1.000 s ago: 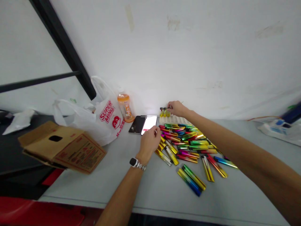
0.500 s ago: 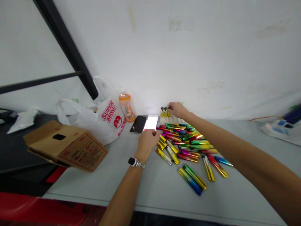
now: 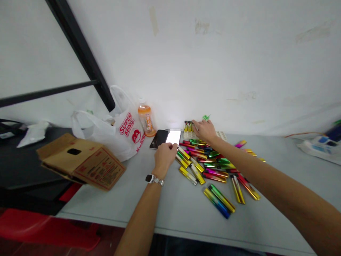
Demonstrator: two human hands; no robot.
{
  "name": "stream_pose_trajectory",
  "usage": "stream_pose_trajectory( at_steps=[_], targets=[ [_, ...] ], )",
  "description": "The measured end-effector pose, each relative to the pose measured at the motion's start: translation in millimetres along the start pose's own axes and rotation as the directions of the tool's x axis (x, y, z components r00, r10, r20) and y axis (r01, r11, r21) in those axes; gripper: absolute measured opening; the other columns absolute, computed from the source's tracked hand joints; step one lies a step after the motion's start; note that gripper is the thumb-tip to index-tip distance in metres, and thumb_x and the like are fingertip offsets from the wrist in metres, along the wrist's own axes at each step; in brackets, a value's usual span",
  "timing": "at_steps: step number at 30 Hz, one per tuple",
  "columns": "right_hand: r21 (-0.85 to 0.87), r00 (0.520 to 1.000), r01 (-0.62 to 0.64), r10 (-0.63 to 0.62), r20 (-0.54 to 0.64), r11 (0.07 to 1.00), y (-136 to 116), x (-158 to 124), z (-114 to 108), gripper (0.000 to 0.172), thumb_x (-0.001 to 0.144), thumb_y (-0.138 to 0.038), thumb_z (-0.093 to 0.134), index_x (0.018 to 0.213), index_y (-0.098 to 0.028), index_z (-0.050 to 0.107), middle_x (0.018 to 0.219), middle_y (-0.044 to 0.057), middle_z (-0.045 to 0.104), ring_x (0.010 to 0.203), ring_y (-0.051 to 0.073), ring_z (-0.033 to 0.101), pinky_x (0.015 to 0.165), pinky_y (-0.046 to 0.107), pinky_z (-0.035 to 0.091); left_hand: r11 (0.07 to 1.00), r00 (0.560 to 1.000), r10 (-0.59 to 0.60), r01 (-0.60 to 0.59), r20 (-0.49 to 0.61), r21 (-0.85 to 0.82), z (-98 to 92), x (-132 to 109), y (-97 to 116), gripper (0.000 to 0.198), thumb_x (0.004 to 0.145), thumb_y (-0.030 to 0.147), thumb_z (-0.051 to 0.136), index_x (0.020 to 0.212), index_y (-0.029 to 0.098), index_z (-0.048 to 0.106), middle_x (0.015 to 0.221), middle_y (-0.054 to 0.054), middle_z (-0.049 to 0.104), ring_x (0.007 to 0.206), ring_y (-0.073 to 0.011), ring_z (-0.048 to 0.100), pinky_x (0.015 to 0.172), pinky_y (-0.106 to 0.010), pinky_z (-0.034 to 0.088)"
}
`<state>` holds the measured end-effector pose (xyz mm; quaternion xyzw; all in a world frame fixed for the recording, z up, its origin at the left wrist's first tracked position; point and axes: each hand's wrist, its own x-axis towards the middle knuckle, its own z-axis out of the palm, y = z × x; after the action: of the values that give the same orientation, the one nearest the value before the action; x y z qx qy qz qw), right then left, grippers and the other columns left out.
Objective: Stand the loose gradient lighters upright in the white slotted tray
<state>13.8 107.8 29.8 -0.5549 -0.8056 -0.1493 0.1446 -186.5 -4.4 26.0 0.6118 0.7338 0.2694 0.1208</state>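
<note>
Right hand [image 3: 205, 131] is held over tray [image 3: 189, 135], fingers loosely extended beside upright lighters [image 3: 185, 126]; whether one is grasped cannot be told. Left hand [image 3: 165, 156] is placed by lit phone [image 3: 173, 137], fingers curled, grip hidden. Loose lighters [image 3: 216, 173] are strewn across table [image 3: 181, 213].

Lighters [image 3: 216, 172] lie on the table [image 3: 181, 213], a tray [image 3: 190, 135] behind them; two phones [image 3: 159, 138] left of the tray, bottle [image 3: 147, 121] and bag [image 3: 129, 137] further left; box [image 3: 89, 161] before the bag
</note>
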Motion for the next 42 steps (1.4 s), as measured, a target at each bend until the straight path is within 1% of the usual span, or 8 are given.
stream_pose_trajectory(
  at_steps=[7,12,18,29,32,36,39,42],
  targets=[
    [-0.089,0.994,-0.052,0.060,0.092,0.995,-1.2,-19.9,-5.4,0.064,0.101,-0.049,0.028,0.156,-0.017,0.024,0.122,0.023,0.061,0.111,0.035,0.050,0.091,0.045,0.030,0.992,0.999,-0.041,0.043,0.018,-0.116,-5.9,-0.4,-2.7,0.045,0.089,0.037,0.034,0.064,0.020,0.068,0.076,-0.010,0.072,0.077,-0.0249,0.063,0.062,-0.031,0.033],
    [-0.016,0.995,-0.072,0.073,0.062,0.997,-13.6,-29.8,-14.0,0.063,0.101,-0.049,0.030,0.155,-0.016,0.028,0.117,0.021,0.059,0.106,0.034,0.050,0.089,0.043,0.033,0.988,0.997,-0.034,0.043,0.064,-0.150,-5.1,-2.9,-1.8,0.045,0.089,0.030,0.033,0.058,0.021,0.065,0.076,-0.009,0.071,0.082,-0.0265,0.064,0.070,-0.033,0.039],
    [0.260,0.997,0.033,-0.051,0.063,0.965,-57.2,-57.2,-32.2,0.041,0.092,-0.050,0.050,0.098,-0.017,0.072,0.100,0.014,0.060,0.100,0.028,0.051,0.088,0.038,0.035,0.999,0.994,0.015,-0.011,0.107,-0.038,-4.7,-5.9,3.2,0.045,0.092,0.023,0.032,0.062,0.022,0.066,0.085,-0.010,0.072,0.088,-0.0257,0.064,0.077,-0.034,0.042],
    [0.361,0.987,-0.057,-0.002,0.160,0.931,-66.9,-55.7,-27.8,0.029,0.080,-0.044,0.063,0.071,-0.017,0.070,0.085,0.011,0.065,0.090,0.027,0.056,0.081,0.038,0.036,0.997,0.997,0.044,-0.038,0.068,-0.074,-2.2,-5.3,0.1,0.036,0.090,0.016,0.041,0.064,0.020,0.065,0.082,-0.010,0.070,0.083,-0.0228,0.063,0.074,-0.031,0.042],
    [0.590,0.992,-0.120,0.076,0.099,0.799,-60.1,-63.7,-34.4,0.028,0.083,-0.040,0.061,0.068,-0.017,0.064,0.074,0.005,0.062,0.075,0.019,0.055,0.073,0.032,0.037,0.948,0.999,0.038,-0.042,-0.021,-0.317,6.8,-8.0,4.7,0.035,0.091,0.021,0.039,0.064,0.020,0.061,0.066,-0.004,0.063,0.070,-0.0195,0.059,0.067,-0.028,0.040],
    [0.877,0.983,-0.150,0.165,0.082,0.456,-47.1,-90.1,-45.7,0.031,0.085,-0.045,0.061,0.074,-0.017,0.062,0.064,-0.001,0.057,0.061,0.014,0.049,0.059,0.026,0.036,0.719,0.980,0.165,-0.194,-0.107,-0.667,27.6,-17.6,26.9,0.032,0.095,0.039,0.041,0.077,0.019,0.058,0.068,0.000,0.059,0.067,-0.0152,0.055,0.066,-0.025,0.042],
    [0.938,0.986,-0.122,0.147,0.078,0.323,-35.5,-113.1,-47.3,0.031,0.087,-0.046,0.060,0.080,-0.016,0.065,0.067,-0.001,0.060,0.063,0.014,0.051,0.060,0.026,0.039,0.603,0.940,0.323,-0.296,-0.112,-0.741,42.1,-25.1,50.3,0.031,0.094,0.044,0.047,0.084,0.018,0.060,0.087,-0.003,0.064,0.084,-0.0163,0.058,0.078,-0.026,0.045],
    [0.950,0.983,-0.129,0.162,0.085,0.286,-23.0,-130.4,-42.4,0.029,0.088,-0.045,0.059,0.084,-0.017,0.068,0.070,0.000,0.063,0.065,0.015,0.053,0.063,0.028,0.043,0.607,0.897,0.428,-0.377,-0.111,-0.699,49.8,-28.8,71.4,0.030,0.095,0.042,0.048,0.082,0.018,0.059,0.087,-0.005,0.063,0.086,-0.0170,0.058,0.081,-0.027,0.044]
  ],
)
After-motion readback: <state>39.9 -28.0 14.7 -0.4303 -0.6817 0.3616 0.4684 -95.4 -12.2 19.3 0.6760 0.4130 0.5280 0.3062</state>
